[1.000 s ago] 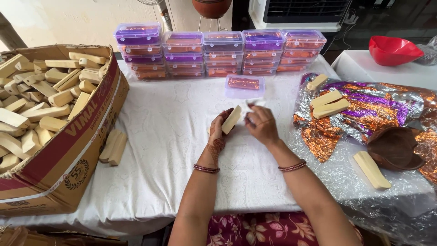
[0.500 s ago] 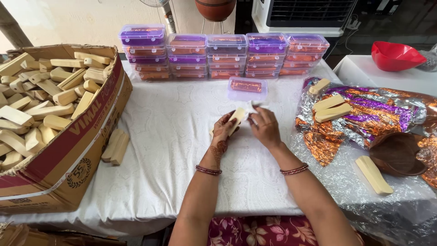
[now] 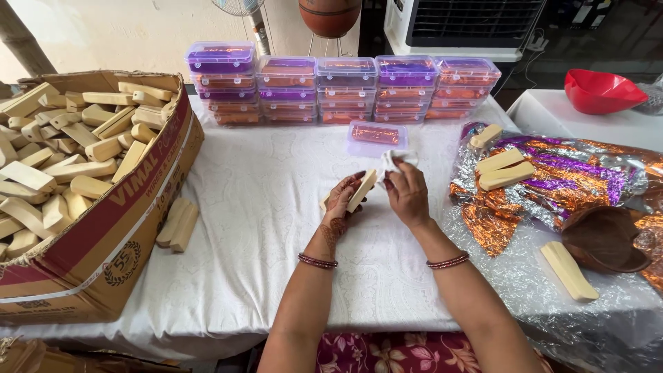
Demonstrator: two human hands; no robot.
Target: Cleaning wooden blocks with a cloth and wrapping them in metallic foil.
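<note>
Pale wooden block [image 3: 362, 190], short and flat, sits in the left hand [image 3: 343, 200], whose fingers are curled around it near the middle of the desk [image 3: 262, 207]. The right hand [image 3: 407, 195] is just beside it, fingers pinched closed on a small white cloth [image 3: 395, 160] that touches the block's far end. Both wrists wear dark bead bangles.

Just beyond the hands lies a single small clear box [image 3: 376, 137] with orange contents. Farther back stands a row of stacked clear boxes [image 3: 342, 90] with purple and orange inside. At the left, a big cardboard carton [image 3: 117, 221] is heaped with similar wooden blocks, and two more blocks [image 3: 177, 224] lie on the white cloth beside it. At the right, crinkled orange and purple foil [image 3: 552, 179] carries a few blocks, with a brown bowl [image 3: 604, 238] near it and a red bowl [image 3: 599, 90] far right.
</note>
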